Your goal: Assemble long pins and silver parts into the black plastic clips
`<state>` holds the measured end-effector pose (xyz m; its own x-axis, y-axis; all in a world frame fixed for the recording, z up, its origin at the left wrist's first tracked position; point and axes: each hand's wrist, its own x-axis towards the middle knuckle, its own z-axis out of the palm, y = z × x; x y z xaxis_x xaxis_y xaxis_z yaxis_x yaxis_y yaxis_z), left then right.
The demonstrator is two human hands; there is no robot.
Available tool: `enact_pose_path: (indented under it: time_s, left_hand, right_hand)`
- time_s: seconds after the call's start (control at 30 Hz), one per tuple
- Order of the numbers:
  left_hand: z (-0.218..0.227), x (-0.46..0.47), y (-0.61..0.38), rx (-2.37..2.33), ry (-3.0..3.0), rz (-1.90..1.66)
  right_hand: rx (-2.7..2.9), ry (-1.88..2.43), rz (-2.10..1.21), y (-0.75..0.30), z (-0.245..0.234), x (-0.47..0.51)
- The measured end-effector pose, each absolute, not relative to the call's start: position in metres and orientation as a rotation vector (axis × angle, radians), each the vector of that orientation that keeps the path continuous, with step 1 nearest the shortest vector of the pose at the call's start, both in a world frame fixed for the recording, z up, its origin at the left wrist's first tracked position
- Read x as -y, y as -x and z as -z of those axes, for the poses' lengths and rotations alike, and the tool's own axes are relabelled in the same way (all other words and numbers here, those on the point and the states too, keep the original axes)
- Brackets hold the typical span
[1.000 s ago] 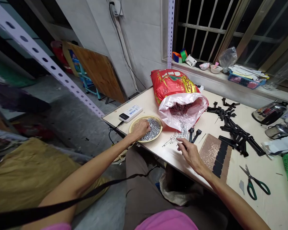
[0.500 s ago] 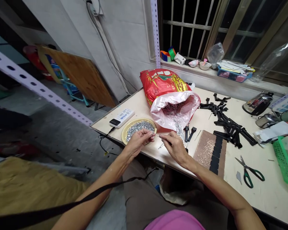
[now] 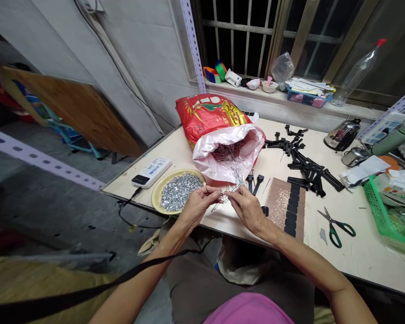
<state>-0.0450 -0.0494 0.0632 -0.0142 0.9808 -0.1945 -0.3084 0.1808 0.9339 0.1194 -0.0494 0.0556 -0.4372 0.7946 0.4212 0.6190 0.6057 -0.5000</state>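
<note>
My left hand (image 3: 201, 204) is closed in a pinch beside the yellow bowl (image 3: 156, 204), which holds many small shiny metal pieces (image 3: 180, 191). A tiny silvery piece seems to be at its fingertips, mostly hidden. Facing it, my right hand (image 3: 248, 209) pinches a thin metal pin (image 3: 223, 193), of which only a short end shows. The fingertips of both hands nearly meet over the table edge. Just behind them, a pile of loose metal pins (image 3: 236, 179) spills from the white-lined mouth of a red bag (image 3: 211, 114).
Right of my hands are a brown board (image 3: 277, 200) with black pads, black plastic parts (image 3: 312, 168), green-handled scissors (image 3: 334, 227) and a green basket (image 3: 380, 216). A white power bank (image 3: 151, 172) with a cable lies left. A kettle (image 3: 342, 135) stands at the back.
My view has shifted, so the table things appear further left. My fingertips have come closer together, and the gap between left hand and pin has closed.
</note>
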Motion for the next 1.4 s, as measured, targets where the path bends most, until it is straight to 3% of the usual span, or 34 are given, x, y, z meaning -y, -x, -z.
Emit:
enact_pose_path:
  time_s: [0.3, 0.57, 0.93, 1.07, 1.27, 1.4]
  left_hand:
    - [-0.063, 0.047, 0.024, -1.178, -0.953, -1.235]
    - [-0.055, 0.045, 0.015, -1.139, -0.957, -1.168]
    - [-0.047, 0.046, 0.010, -1.157, -1.067, -1.118]
    - [-0.049, 0.047, 0.013, -1.145, -1.113, -1.083]
    - [-0.053, 0.052, 0.018, -1.176, -1.266, -1.029]
    - [-0.052, 0.055, 0.018, -1.221, -1.360, -1.007]
  right_hand:
    - [2.232, 1.229, -0.040, -0.135, -0.056, 0.055]
    - [2.231, 1.347, 0.043, -0.147, -0.047, 0.060]
    - [2.192, 1.265, 0.366, -0.152, -0.043, 0.065]
    - [2.179, 1.250, 0.271, -0.153, -0.045, 0.068]
    - [2.187, 1.274, -0.263, -0.158, -0.054, 0.072]
    - [2.224, 1.271, -0.001, -0.159, -0.053, 0.074]
